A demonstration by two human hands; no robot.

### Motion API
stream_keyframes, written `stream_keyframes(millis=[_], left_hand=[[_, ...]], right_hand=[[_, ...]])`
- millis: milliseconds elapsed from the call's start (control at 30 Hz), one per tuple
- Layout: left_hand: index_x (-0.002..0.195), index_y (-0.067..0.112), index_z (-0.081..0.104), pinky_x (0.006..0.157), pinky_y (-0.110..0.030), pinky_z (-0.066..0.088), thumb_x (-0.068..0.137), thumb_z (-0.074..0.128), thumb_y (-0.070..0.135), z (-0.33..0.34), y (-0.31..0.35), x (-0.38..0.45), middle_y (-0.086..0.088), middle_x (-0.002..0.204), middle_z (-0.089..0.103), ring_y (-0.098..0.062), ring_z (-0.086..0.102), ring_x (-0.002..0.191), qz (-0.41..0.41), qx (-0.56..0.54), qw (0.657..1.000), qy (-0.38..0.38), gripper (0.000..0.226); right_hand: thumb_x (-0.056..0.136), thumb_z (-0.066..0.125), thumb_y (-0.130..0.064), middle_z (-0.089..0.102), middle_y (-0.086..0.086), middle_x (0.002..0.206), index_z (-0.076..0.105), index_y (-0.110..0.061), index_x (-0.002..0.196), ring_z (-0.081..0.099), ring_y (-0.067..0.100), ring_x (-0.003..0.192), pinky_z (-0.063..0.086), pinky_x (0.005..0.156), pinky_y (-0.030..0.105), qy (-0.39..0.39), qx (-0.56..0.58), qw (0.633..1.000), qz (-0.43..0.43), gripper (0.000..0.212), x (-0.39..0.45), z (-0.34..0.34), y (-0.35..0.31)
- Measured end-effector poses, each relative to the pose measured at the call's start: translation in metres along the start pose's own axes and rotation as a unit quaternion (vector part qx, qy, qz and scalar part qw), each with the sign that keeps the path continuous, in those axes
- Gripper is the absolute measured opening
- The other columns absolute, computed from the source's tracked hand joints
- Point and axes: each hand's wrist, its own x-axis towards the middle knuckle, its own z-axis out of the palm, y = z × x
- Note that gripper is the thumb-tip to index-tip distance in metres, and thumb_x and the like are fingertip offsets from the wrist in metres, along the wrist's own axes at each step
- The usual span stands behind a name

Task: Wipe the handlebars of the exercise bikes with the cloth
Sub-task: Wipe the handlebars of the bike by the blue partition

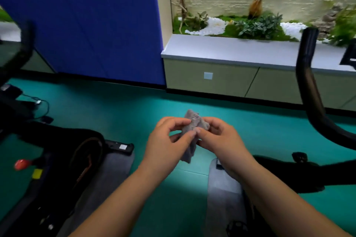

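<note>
Hands (194,140) w/ cloth (192,131) betw. bikes (316,102)

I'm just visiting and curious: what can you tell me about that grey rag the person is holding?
The cloth is small, grey and fuzzy, like a worn towel rag. It is crumpled, not spread flat: one bunched end pokes up above the fingers and a limp tail hangs down below them. The left hand and the right hand both pinch it between thumb and fingers, holding it in the air over the green floor, between two bikes. It touches nothing but the hands, and no handlebar yet.
</note>
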Motion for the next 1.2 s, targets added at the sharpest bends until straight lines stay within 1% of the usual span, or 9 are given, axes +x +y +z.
stream_keyframes(millis=[133,300,400,533,733,833,967,1067,1200], left_hand=[[0.089,0.033,0.058,0.077,-0.026,0.054,0.068,0.081,0.014,-0.066,-0.031,-0.006,0.001,0.104,0.062,-0.010,0.063,0.097,-0.061,-0.024,0.996,0.053,0.036],[0.083,0.026,0.057,0.078,-0.022,0.050,0.078,0.067,-0.003,-0.157,-0.060,-0.012,0.009,0.087,0.067,-0.014,0.066,0.086,-0.089,-0.006,0.985,0.145,0.031],[0.084,0.027,0.060,0.076,-0.018,0.049,0.078,0.066,-0.001,-0.195,-0.067,-0.021,0.011,0.084,0.067,-0.006,0.064,0.082,-0.048,0.037,0.982,0.180,0.030],[0.090,0.022,0.065,0.079,-0.023,0.044,0.074,0.069,0.002,-0.220,-0.078,-0.028,0.013,0.090,0.063,-0.011,0.057,0.087,0.045,0.194,0.958,0.204,0.027],[0.095,0.012,0.067,0.090,-0.024,0.043,0.075,0.065,0.003,-0.239,-0.098,-0.015,0.001,0.098,0.064,-0.016,0.058,0.094,0.115,0.237,0.939,0.219,0.022],[0.107,0.008,0.067,0.096,-0.019,0.040,0.079,0.061,0.005,-0.244,-0.104,-0.003,-0.002,0.106,0.058,-0.015,0.055,0.101,0.105,0.238,0.945,0.197,0.028],[0.122,0.001,0.060,0.097,-0.007,0.033,0.081,0.049,0.006,-0.252,-0.104,0.017,0.000,0.113,0.044,-0.001,0.047,0.103,0.037,0.173,0.969,0.171,0.043],[0.117,0.001,0.063,0.092,-0.004,0.033,0.083,0.043,0.000,-0.265,-0.098,0.036,-0.003,0.112,0.049,0.005,0.049,0.103,-0.018,0.100,0.980,0.171,0.039],[0.116,0.014,0.066,0.097,-0.025,0.047,0.077,0.045,-0.012,-0.290,-0.098,0.058,-0.002,0.114,0.063,-0.006,0.061,0.100,-0.089,0.037,0.979,0.178,0.051]], right_hand=[[0.084,0.056,0.012,0.072,0.011,0.104,0.066,-0.008,0.109,0.066,0.020,0.093,0.055,0.086,0.036,-0.062,0.021,0.998,0.005,0.034,0.000,0.077,0.009],[0.086,0.058,0.010,0.071,0.002,0.087,0.065,-0.017,0.096,0.065,0.013,0.075,0.058,0.073,0.032,-0.039,0.016,0.999,0.023,0.030,0.002,0.174,0.017],[0.085,0.063,0.001,0.067,0.009,0.086,0.060,-0.018,0.100,0.063,0.019,0.077,0.056,0.077,0.040,-0.009,-0.006,1.000,0.027,0.024,0.006,0.219,0.022],[0.084,0.068,-0.006,0.062,0.017,0.085,0.051,-0.011,0.102,0.065,0.025,0.074,0.059,0.070,0.035,-0.006,0.015,0.999,0.039,0.026,0.009,0.264,0.022],[0.087,0.065,-0.003,0.062,0.010,0.075,0.048,-0.011,0.087,0.063,0.011,0.053,0.059,0.059,0.028,0.014,0.048,0.997,0.064,0.019,0.030,0.294,0.024],[0.093,0.059,-0.009,0.068,0.017,0.082,0.058,-0.007,0.087,0.066,0.018,0.065,0.060,0.067,0.031,-0.004,0.064,0.997,0.053,0.006,0.046,0.306,0.024],[0.090,0.063,-0.019,0.070,0.022,0.100,0.070,-0.006,0.099,0.065,0.025,0.088,0.053,0.088,0.045,-0.082,0.056,0.995,0.018,0.017,0.072,0.321,0.018],[0.085,0.068,-0.011,0.072,0.009,0.108,0.067,-0.008,0.113,0.066,0.022,0.103,0.052,0.087,0.033,-0.139,0.051,0.989,0.008,0.028,0.091,0.329,0.012],[0.084,0.067,-0.004,0.071,0.006,0.112,0.066,-0.013,0.119,0.066,0.022,0.107,0.052,0.084,0.031,-0.184,0.014,0.983,-0.007,0.036,0.112,0.337,0.006]])
